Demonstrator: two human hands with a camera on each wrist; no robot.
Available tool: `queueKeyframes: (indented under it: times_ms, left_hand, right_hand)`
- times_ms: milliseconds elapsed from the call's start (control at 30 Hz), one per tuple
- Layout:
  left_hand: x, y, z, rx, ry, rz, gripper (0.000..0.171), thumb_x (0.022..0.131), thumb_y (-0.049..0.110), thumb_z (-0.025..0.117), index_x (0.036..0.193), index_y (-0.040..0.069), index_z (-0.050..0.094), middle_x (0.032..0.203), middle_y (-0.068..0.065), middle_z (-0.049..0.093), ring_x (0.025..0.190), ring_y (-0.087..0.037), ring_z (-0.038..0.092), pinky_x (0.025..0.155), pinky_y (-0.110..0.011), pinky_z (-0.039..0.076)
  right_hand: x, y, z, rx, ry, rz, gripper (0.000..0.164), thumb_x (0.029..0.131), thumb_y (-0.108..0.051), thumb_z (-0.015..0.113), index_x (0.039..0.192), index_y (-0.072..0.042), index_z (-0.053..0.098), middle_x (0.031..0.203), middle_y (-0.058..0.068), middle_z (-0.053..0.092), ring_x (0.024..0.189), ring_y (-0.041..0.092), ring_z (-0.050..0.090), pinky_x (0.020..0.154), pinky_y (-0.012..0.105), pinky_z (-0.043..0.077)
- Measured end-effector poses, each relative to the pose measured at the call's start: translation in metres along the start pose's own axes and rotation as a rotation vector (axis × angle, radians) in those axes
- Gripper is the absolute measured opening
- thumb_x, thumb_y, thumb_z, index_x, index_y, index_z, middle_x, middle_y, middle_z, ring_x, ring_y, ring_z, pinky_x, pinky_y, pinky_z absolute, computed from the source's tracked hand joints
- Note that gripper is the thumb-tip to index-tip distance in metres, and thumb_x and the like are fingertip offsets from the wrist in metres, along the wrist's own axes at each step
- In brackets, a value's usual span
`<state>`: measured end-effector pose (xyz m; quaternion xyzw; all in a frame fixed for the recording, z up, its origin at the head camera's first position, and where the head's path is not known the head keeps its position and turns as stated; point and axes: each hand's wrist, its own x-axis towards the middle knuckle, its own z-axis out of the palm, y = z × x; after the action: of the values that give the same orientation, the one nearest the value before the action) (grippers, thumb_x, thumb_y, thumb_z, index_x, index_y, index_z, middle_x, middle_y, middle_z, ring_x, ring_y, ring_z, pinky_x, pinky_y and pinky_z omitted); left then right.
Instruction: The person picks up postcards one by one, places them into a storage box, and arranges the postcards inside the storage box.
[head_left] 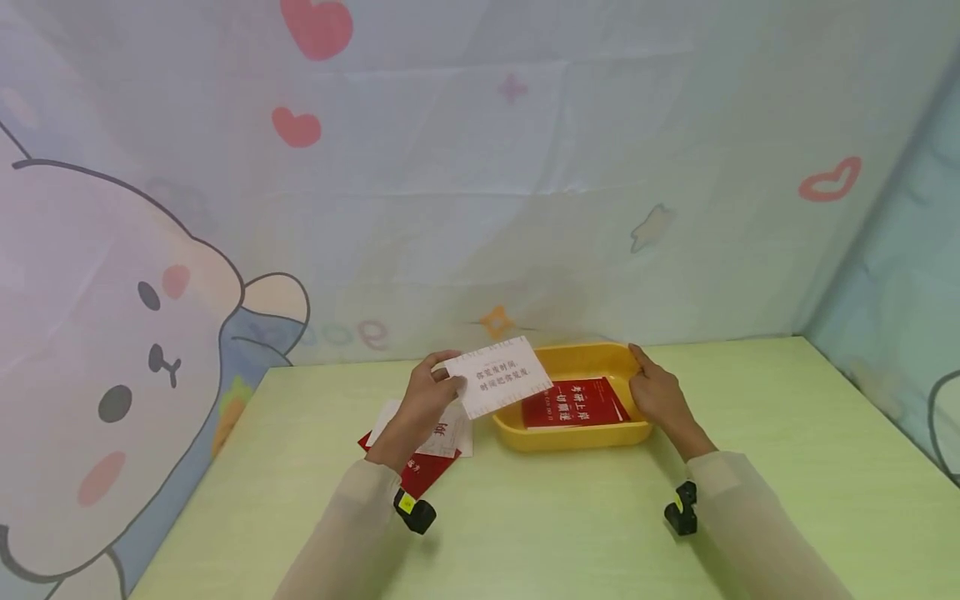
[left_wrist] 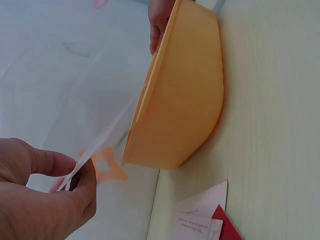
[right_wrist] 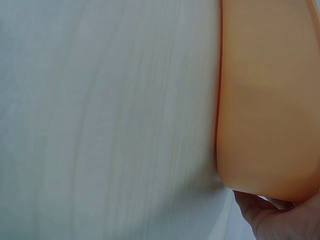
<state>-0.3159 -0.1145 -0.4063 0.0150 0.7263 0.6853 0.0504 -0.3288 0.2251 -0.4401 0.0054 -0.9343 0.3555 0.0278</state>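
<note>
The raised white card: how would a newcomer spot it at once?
On the table stands a yellow tray. By its left end, the left hand pinches the white card. Unlike the red cards in the tray and the pile nearby, it is held in the air.

We see the left hand (left_wrist: pixel 45 207) pinching a thin white card (left_wrist: pixel 102 140), viewed nearly edge-on and pointing toward a yellow-orange plastic tray (left_wrist: pixel 182 90). The right hand (left_wrist: pixel 160 20) is at the tray's rim; nearby, printed pale cards (left_wrist: pixel 197 227) overlap a red card (left_wrist: pixel 227 229) on the table (left_wrist: pixel 275 125).
</note>
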Motion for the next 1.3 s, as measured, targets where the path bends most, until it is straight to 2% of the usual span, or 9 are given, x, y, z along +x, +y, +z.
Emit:
queueKeyframes:
  times_ms: [133,300,500,633,800,867,1033,1133,1300]
  left_hand:
    - [0.001,-0.001,0.004,0.018,-0.01,0.008,0.049,0.097,0.001,0.054,0.144,0.009,0.045,0.123,-0.018,0.062,0.101,-0.019,0.063,0.09,-0.03,0.052]
    - [0.003,-0.003,0.012,0.069,-0.033,0.011,0.05,0.098,0.004,0.056,0.146,0.009,0.045,0.132,-0.02,0.054,0.104,-0.021,0.063,0.093,-0.033,0.052]
    - [0.011,-0.003,0.024,0.106,-0.058,-0.007,0.052,0.097,0.003,0.058,0.146,0.011,0.046,0.136,-0.022,0.05,0.101,-0.021,0.061,0.098,-0.038,0.052]
    - [0.015,-0.001,0.03,0.122,-0.082,-0.013,0.052,0.097,0.005,0.058,0.147,0.011,0.044,0.138,-0.023,0.048,0.102,-0.022,0.061,0.098,-0.041,0.051]
    - [0.016,-0.003,0.032,0.136,-0.094,-0.012,0.051,0.097,0.006,0.057,0.145,0.009,0.042,0.137,-0.024,0.05,0.102,-0.022,0.062,0.092,-0.037,0.054]
    - [0.016,-0.004,0.033,0.141,-0.093,-0.017,0.052,0.097,0.006,0.057,0.146,0.008,0.04,0.138,-0.024,0.05,0.103,-0.023,0.063,0.087,-0.032,0.053]
    - [0.016,-0.003,0.038,0.185,-0.084,-0.017,0.055,0.096,0.006,0.057,0.147,0.005,0.038,0.138,-0.024,0.051,0.106,-0.024,0.062,0.08,-0.028,0.051]
    - [0.016,0.001,0.041,0.201,-0.068,-0.011,0.054,0.094,0.003,0.056,0.146,0.005,0.04,0.137,-0.024,0.052,0.104,-0.025,0.063,0.076,-0.028,0.052]
    - [0.016,0.005,0.046,0.223,-0.036,-0.014,0.052,0.094,0.002,0.056,0.144,0.005,0.043,0.135,-0.024,0.055,0.104,-0.026,0.064,0.078,-0.029,0.053]
  right_hand:
    - [0.0,-0.001,0.001,0.008,-0.005,0.013,0.062,0.096,-0.012,0.02,0.157,-0.001,0.018,0.157,0.03,0.029,0.131,0.043,0.044,0.112,0.057,0.037]
    - [-0.001,0.0,0.0,0.009,-0.005,0.017,0.062,0.097,-0.013,0.02,0.157,-0.001,0.017,0.158,0.03,0.027,0.135,0.044,0.041,0.115,0.058,0.033]
    - [-0.001,0.002,-0.001,0.005,0.002,0.019,0.062,0.096,-0.013,0.021,0.157,-0.002,0.018,0.156,0.031,0.029,0.13,0.043,0.044,0.112,0.057,0.036]
    - [0.002,0.004,0.002,0.012,0.006,0.021,0.062,0.096,-0.013,0.021,0.157,-0.002,0.019,0.157,0.029,0.029,0.121,0.04,0.046,0.107,0.054,0.04]
    - [0.002,0.003,0.008,0.021,-0.003,0.02,0.062,0.096,-0.013,0.021,0.157,-0.003,0.019,0.159,0.027,0.027,0.113,0.037,0.046,0.087,0.043,0.044]
    - [0.001,0.002,0.009,0.02,-0.007,0.021,0.062,0.096,-0.013,0.021,0.158,-0.003,0.018,0.16,0.026,0.026,0.113,0.037,0.046,0.082,0.039,0.041]
    - [0.001,0.002,0.01,0.02,0.002,0.012,0.061,0.097,-0.013,0.021,0.157,-0.002,0.019,0.159,0.026,0.027,0.116,0.036,0.046,0.089,0.043,0.042]
    - [0.003,0.003,0.008,0.023,0.015,-0.001,0.06,0.097,-0.012,0.021,0.157,-0.002,0.02,0.159,0.026,0.028,0.113,0.036,0.046,0.086,0.043,0.042]
    - [0.003,0.003,0.006,0.018,0.018,-0.001,0.06,0.097,-0.013,0.021,0.157,-0.002,0.02,0.158,0.028,0.029,0.113,0.036,0.046,0.091,0.046,0.042]
